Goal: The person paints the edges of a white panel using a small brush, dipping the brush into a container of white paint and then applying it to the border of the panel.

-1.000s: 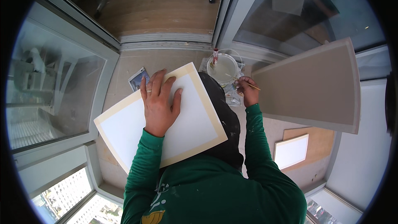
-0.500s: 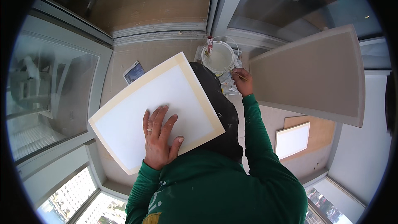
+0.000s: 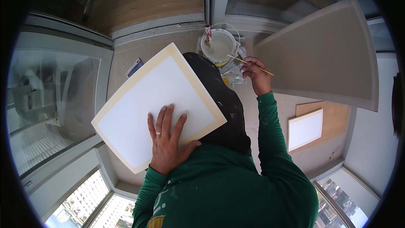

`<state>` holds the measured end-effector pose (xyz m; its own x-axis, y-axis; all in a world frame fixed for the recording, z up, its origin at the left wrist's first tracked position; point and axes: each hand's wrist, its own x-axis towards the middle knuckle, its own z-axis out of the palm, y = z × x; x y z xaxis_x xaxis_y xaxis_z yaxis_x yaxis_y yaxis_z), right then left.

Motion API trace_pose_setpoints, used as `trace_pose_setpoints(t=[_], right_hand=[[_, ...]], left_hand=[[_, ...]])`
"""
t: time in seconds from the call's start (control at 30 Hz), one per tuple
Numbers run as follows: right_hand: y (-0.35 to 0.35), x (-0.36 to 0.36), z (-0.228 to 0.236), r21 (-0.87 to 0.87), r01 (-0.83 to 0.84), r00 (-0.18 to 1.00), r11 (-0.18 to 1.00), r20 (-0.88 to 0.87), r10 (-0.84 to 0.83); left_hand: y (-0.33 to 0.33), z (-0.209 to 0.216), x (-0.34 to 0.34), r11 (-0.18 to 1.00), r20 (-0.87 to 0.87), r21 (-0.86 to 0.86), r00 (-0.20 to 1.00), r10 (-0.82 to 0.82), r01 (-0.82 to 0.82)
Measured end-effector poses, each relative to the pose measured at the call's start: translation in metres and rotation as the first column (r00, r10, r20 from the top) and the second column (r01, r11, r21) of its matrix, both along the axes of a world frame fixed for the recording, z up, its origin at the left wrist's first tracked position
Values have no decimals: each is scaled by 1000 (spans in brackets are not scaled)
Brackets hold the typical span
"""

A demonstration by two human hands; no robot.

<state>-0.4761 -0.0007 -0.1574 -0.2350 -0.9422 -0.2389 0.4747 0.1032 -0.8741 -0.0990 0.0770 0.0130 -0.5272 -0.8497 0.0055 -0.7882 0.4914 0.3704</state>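
Note:
A white board (image 3: 143, 88) with a cream taped-looking border rests tilted on my lap. My left hand (image 3: 166, 141) lies on its near part, fingers spread and palm down. Out to the right, my right hand (image 3: 258, 74) pinches a thin paintbrush (image 3: 241, 60) by its handle. The brush's tip points left, at the near rim of a white bucket (image 3: 223, 61) holding pale paint. A thicker brush with a red handle (image 3: 208, 31) leans inside that bucket. Plastic sheeting (image 3: 236, 74) lies under and around the bucket.
A large grey-beige panel (image 3: 320, 59) stands tilted on the right. Behind it, a smaller white framed board (image 3: 304, 129) leans on a brown sheet (image 3: 333, 122). A glazed door (image 3: 55, 101) is on the left, with a sliding-door track (image 3: 158, 27) ahead. A small bluish packet (image 3: 135, 67) lies beyond the board.
My right hand has drawn back to the right with the paintbrush, whose tip now shows near the bucket's rim. My left hand has shifted slightly on the board. The whole view has tilted a little.

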Motion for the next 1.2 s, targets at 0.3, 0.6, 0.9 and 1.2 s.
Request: trace_pose_setpoints(t=[0.3, 0.6, 0.9, 1.2], right_hand=[[51, 5, 77, -146, -217, 969, 965, 89, 231], [79, 25, 134, -230, -392, 882, 891, -369, 293], [78, 37, 138, -212, -473, 774, 855, -564, 288], [71, 40, 144, -184, -512, 725, 839, -616, 307]], left_hand=[[-6, -9, -6, 993, 37, -73, 994, 101, -98], [-23, -27, -1, 956, 56, -230, 978, 202, -184], [-23, -28, -2, 953, 43, -235, 978, 205, -189], [-23, -29, -3, 950, 53, -245, 976, 213, -194]])
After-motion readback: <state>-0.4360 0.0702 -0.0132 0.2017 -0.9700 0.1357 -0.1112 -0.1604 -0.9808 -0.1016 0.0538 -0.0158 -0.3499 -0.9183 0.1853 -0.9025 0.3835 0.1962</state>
